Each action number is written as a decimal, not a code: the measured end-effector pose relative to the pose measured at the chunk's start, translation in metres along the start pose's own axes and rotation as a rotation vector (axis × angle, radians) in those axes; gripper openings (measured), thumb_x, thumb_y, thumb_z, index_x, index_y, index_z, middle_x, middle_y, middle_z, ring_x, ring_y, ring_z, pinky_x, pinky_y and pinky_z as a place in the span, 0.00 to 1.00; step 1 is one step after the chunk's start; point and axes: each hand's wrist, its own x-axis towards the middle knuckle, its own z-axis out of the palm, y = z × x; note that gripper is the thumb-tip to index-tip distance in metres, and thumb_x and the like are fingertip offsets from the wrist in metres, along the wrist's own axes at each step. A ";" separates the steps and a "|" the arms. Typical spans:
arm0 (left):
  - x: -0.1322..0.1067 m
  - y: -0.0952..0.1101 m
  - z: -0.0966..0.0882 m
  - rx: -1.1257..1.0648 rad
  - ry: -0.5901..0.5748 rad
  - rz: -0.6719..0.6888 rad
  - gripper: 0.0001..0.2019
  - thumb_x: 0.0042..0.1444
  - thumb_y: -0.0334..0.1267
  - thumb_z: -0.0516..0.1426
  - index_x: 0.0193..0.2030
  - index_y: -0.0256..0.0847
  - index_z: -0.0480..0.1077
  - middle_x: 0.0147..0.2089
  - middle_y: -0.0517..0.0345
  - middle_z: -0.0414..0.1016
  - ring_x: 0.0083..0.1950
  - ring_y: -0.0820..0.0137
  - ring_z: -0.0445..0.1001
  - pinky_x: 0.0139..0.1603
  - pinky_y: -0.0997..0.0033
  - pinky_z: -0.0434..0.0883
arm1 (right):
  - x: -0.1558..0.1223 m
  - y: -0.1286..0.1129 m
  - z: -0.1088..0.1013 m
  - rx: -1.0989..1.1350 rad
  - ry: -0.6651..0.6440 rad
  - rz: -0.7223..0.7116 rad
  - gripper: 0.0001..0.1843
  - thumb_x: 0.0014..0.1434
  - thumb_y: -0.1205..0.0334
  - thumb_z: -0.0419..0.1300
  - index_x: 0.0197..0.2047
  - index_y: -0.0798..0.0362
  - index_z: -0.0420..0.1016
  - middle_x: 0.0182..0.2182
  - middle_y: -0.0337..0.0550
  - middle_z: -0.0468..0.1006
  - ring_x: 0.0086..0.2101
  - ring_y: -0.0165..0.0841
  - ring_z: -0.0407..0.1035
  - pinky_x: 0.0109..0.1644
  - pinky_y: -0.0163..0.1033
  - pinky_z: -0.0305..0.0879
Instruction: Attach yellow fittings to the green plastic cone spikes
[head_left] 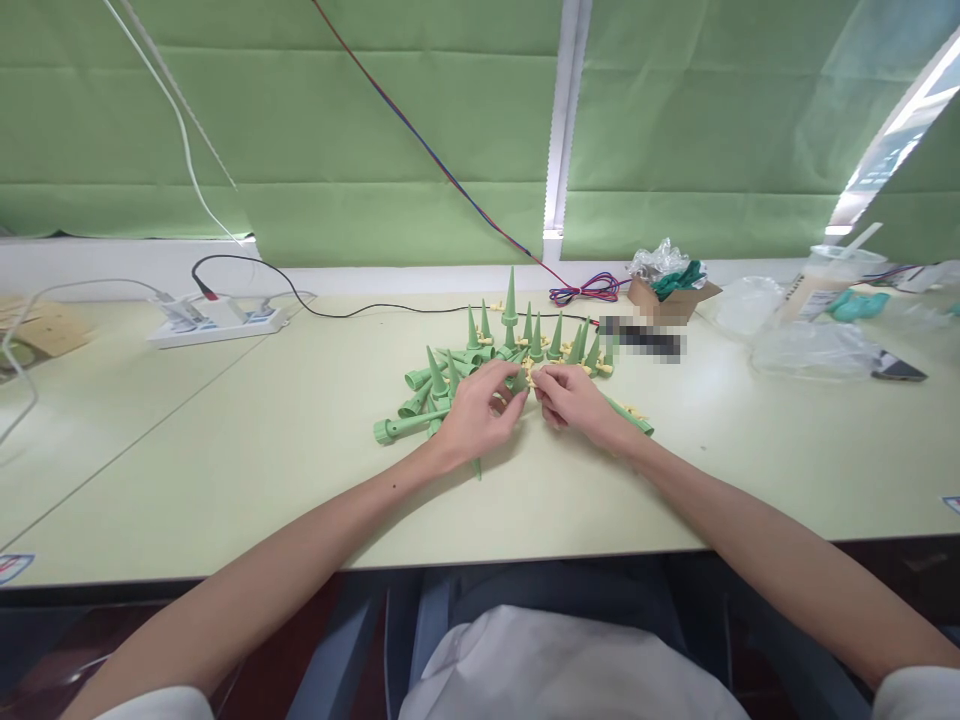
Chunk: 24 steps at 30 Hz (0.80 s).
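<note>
Over the table, the left hand grips a green cone and the right hand pinches a yellow fitting beside it, 2 probably light, stiff, smooth pieces, the cone likely best held near its wide base.

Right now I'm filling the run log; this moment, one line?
left hand: at green piece; right hand: at yellow fitting; nearby: green spikes on table

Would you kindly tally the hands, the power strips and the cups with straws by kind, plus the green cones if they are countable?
Left hand and right hand: 2
Power strip: 1
Cup with straw: 1
Total: 4
Green cones overlap too much to count, so the total omits them.
</note>
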 end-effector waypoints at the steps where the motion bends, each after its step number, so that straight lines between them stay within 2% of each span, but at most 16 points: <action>1: 0.000 0.000 0.000 0.002 -0.003 0.011 0.10 0.60 0.36 0.56 0.48 0.38 0.70 0.45 0.50 0.75 0.34 0.73 0.74 0.30 0.75 0.75 | 0.000 0.000 0.000 0.022 0.008 0.000 0.23 0.67 0.49 0.53 0.22 0.50 0.59 0.12 0.31 0.59 0.13 0.27 0.58 0.19 0.34 0.54; 4: 0.000 0.002 0.000 -0.042 0.001 -0.010 0.13 0.59 0.34 0.55 0.52 0.39 0.69 0.50 0.48 0.73 0.37 0.72 0.76 0.30 0.75 0.76 | 0.001 0.002 0.001 0.088 0.049 -0.006 0.24 0.67 0.47 0.54 0.23 0.50 0.60 0.13 0.30 0.56 0.14 0.27 0.58 0.19 0.35 0.54; 7: 0.000 0.004 -0.001 -0.156 0.039 -0.106 0.12 0.62 0.37 0.55 0.52 0.41 0.66 0.50 0.49 0.73 0.38 0.71 0.78 0.28 0.76 0.76 | 0.001 0.004 0.001 0.133 0.099 -0.028 0.26 0.66 0.42 0.56 0.23 0.50 0.58 0.16 0.32 0.58 0.15 0.26 0.58 0.19 0.35 0.54; 10: 0.002 0.005 -0.002 -0.282 0.074 -0.219 0.10 0.64 0.45 0.55 0.45 0.42 0.65 0.41 0.53 0.74 0.34 0.70 0.77 0.24 0.75 0.74 | 0.003 0.007 0.001 0.141 0.134 -0.062 0.28 0.64 0.38 0.56 0.24 0.50 0.58 0.19 0.32 0.59 0.16 0.26 0.59 0.20 0.36 0.54; 14: 0.006 0.005 -0.004 -0.361 0.032 -0.302 0.20 0.65 0.55 0.54 0.32 0.40 0.66 0.26 0.58 0.70 0.25 0.71 0.72 0.21 0.72 0.72 | 0.003 0.009 0.001 0.085 0.145 -0.110 0.27 0.65 0.37 0.54 0.26 0.50 0.60 0.18 0.32 0.58 0.16 0.27 0.60 0.20 0.36 0.56; 19: 0.008 0.007 -0.004 -0.403 -0.074 -0.401 0.26 0.63 0.61 0.54 0.25 0.39 0.65 0.22 0.59 0.69 0.21 0.70 0.71 0.17 0.71 0.70 | 0.001 0.007 0.000 0.003 0.123 -0.160 0.26 0.67 0.37 0.53 0.27 0.49 0.60 0.19 0.34 0.62 0.18 0.27 0.59 0.22 0.36 0.58; 24: 0.008 0.007 -0.005 -0.425 -0.116 -0.393 0.25 0.61 0.61 0.55 0.27 0.39 0.67 0.21 0.59 0.69 0.20 0.70 0.72 0.18 0.71 0.70 | 0.000 0.005 0.000 0.040 0.106 -0.166 0.26 0.67 0.36 0.52 0.28 0.49 0.60 0.19 0.33 0.62 0.18 0.28 0.60 0.22 0.36 0.58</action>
